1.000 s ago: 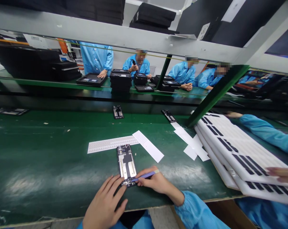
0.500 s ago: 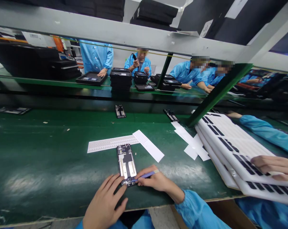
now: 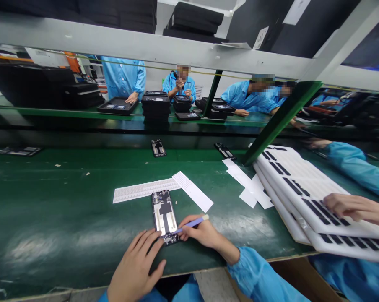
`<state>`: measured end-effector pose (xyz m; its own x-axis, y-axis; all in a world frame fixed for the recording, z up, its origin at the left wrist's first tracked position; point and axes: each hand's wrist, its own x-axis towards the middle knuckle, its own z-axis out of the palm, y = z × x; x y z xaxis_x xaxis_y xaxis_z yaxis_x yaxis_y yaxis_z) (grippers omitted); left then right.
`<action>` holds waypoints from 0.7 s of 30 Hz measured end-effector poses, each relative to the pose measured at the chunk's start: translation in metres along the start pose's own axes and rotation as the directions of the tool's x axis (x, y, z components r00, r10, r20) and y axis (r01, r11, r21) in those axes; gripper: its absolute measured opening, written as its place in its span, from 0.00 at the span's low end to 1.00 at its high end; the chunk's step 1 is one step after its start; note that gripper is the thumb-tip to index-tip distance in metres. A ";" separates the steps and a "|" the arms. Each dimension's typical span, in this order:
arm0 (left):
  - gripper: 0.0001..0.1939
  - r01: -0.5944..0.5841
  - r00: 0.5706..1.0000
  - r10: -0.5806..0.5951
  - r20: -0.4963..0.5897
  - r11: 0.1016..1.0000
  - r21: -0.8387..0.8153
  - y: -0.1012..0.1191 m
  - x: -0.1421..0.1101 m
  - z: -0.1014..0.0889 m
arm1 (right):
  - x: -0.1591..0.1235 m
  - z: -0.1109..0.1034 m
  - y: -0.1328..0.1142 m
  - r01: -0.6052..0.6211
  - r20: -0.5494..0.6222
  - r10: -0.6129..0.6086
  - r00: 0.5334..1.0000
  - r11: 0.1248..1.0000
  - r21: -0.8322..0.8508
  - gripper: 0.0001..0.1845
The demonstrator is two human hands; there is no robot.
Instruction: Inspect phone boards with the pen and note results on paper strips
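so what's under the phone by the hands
The phone lies on the green table, with a white strip at its top end. Anything directly under the phone is covered, so I can't tell whether the strip runs beneath.

1. The tabletop [image 3: 66, 218] is looking smooth and glossy, and its green surface is reflecting light in whitish patches.
2. The open phone [image 3: 158, 216] is showing a silvery plate, which is looking like metal, and a matt black piece [image 3: 166, 208].
3. The purple tool [image 3: 192, 223] is looking like smooth plastic.
4. The label sheet [image 3: 139, 191] is appearing as matt paper.
5. The white tray [image 3: 305, 167] is resembling matt foam.
6. The blue sleeve [image 3: 258, 272] is showing wrinkled cloth, slightly shiny.
7. The shelf beam [image 3: 114, 40] is looking like painted metal.
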<state>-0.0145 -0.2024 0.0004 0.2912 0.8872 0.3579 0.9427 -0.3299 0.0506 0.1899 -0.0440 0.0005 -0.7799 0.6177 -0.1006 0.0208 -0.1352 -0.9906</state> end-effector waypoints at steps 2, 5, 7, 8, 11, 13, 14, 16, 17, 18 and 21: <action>0.22 0.003 1.000 -0.003 0.007 1.000 0.005 0.000 0.002 -0.001 | 0.001 0.001 0.004 -0.005 -0.033 0.006 0.999 1.000 0.027 0.20; 0.23 0.008 1.000 -0.008 0.019 1.000 0.022 0.001 0.002 0.000 | 0.001 0.001 0.011 0.000 -0.047 0.002 0.999 0.999 0.033 0.22; 0.22 0.029 0.999 -0.029 0.022 0.999 0.035 0.002 0.001 0.003 | 0.003 -0.002 0.013 0.027 -0.088 -0.024 0.996 0.999 0.034 0.23; 0.21 0.055 0.998 -0.055 0.017 0.998 0.041 0.005 0.001 0.005 | 0.005 -0.005 0.012 0.048 -0.116 -0.044 0.992 0.998 0.031 0.23; 0.20 0.162 0.985 -0.158 -0.072 0.985 0.057 0.019 0.006 0.012 | 0.019 -0.024 0.000 0.154 -0.210 -0.155 0.965 0.988 -0.020 0.22; 0.25 0.238 0.964 -0.228 -0.136 0.969 0.064 0.034 0.017 0.018 | 0.034 -0.044 -0.013 0.238 -0.258 -0.261 0.930 0.964 -0.117 0.21; 0.27 0.271 0.955 -0.258 -0.149 0.960 0.072 0.042 0.026 0.021 | 0.043 -0.055 -0.018 0.268 -0.270 -0.308 0.912 0.947 -0.176 0.21; 0.28 0.340 0.935 -0.323 -0.147 0.934 0.106 0.055 0.046 0.028 | 0.061 -0.075 -0.024 0.287 -0.291 -0.358 0.887 0.922 -0.259 0.23; 0.26 0.375 0.923 -0.358 -0.140 0.918 0.125 0.060 0.055 0.031 | 0.068 -0.082 -0.023 0.277 -0.303 -0.358 0.883 0.920 -0.277 0.24; 0.24 0.404 0.913 -0.389 -0.127 0.904 0.141 0.063 0.064 0.033 | 0.074 -0.088 -0.020 0.263 -0.314 -0.349 0.883 0.922 -0.285 0.25; 0.20 0.449 0.893 -0.448 -0.047 0.877 0.173 0.062 0.077 0.033 | 0.083 -0.096 -0.006 0.236 -0.311 -0.326 0.892 0.926 -0.294 0.25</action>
<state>0.0719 -0.1443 0.0001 -0.1698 0.9248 0.3405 0.9853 0.1650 0.0434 0.1852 0.0820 -0.0104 -0.5079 0.8367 0.2047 0.0187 0.2483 -0.9685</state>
